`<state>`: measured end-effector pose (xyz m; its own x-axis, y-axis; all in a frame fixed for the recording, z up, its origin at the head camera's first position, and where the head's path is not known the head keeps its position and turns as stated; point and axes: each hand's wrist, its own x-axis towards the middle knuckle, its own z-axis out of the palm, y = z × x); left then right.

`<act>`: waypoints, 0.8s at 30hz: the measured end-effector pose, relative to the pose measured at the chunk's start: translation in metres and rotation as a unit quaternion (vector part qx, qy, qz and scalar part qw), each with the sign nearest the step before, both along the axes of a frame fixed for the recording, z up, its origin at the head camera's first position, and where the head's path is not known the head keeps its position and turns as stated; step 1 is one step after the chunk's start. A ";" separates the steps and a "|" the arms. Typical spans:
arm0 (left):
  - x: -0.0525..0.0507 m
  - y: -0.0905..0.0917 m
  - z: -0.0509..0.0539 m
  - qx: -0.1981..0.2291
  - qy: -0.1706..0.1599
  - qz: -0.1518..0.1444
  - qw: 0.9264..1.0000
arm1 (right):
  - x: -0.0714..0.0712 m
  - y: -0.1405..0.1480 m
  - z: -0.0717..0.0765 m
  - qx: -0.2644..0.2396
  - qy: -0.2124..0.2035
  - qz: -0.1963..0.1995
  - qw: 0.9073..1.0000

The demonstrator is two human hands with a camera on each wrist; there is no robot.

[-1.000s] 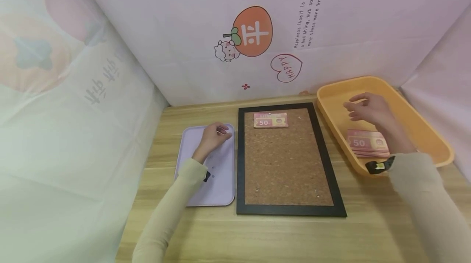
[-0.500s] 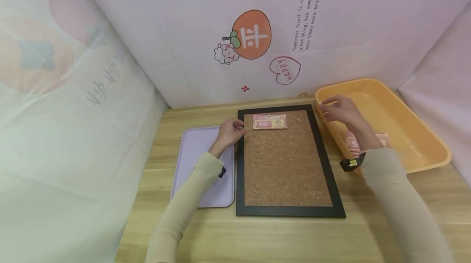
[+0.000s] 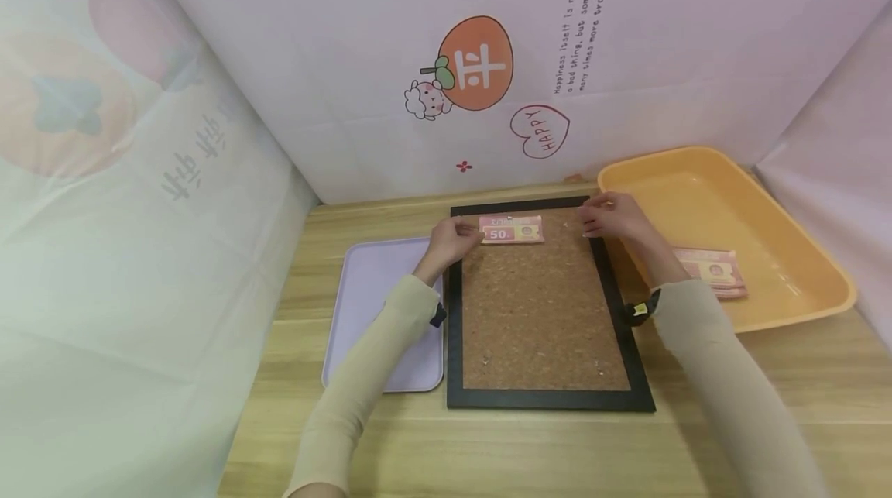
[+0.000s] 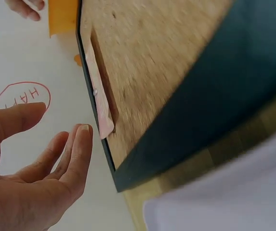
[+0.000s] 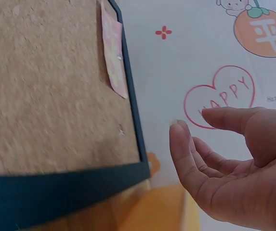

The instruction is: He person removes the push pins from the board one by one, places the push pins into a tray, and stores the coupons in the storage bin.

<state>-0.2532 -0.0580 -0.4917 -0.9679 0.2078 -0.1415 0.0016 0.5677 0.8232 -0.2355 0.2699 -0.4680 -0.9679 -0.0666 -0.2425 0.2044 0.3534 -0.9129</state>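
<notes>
A pink-and-yellow paper coupon (image 3: pixel 511 231) marked 50 lies near the top of a black-framed cork board (image 3: pixel 543 312), held by a small pin at its upper edge. My left hand (image 3: pixel 449 244) hovers by the coupon's left end. In the left wrist view its thumb and fingers (image 4: pixel 81 144) are apart, with nothing between them. Over the board's upper right edge is my right hand (image 3: pixel 616 221). The right wrist view shows its fingers (image 5: pixel 178 144) relaxed and holding nothing. A small clear pin (image 5: pixel 121 131) sits in the cork beyond the coupon's right end.
Right of the board, an orange tray (image 3: pixel 773 211) contains a stack of similar coupons (image 3: pixel 721 273), partly behind my right arm. A lilac tray (image 3: pixel 358 304) is at the left. More small pins (image 3: pixel 599 369) are near the board's lower corners. A printed cloth (image 3: pixel 334 95) hangs behind.
My left hand has moved right from above the lilac tray to the coupon. My right hand has moved left from the orange tray to the board's edge. The pinned coupon stays put.
</notes>
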 end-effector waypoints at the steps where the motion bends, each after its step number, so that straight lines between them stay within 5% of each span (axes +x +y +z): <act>1: -0.002 0.002 0.000 0.007 -0.008 0.003 1.000 | -0.001 -0.002 -0.002 0.000 -0.002 0.001 1.000; 16: -0.017 0.027 -0.013 0.043 -0.044 0.024 0.998 | -0.006 -0.029 -0.033 -0.018 -0.043 0.008 0.999; 24: -0.026 0.039 -0.018 -0.004 -0.043 0.034 0.998 | -0.008 -0.043 -0.038 -0.039 -0.052 -0.008 0.998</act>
<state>-0.2791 -0.0186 -0.5100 -0.9642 0.1397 -0.2256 -0.1077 0.5708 0.8140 -0.2439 0.2269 -0.5063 -0.9385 -0.0748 -0.3370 0.3050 0.2773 -0.9111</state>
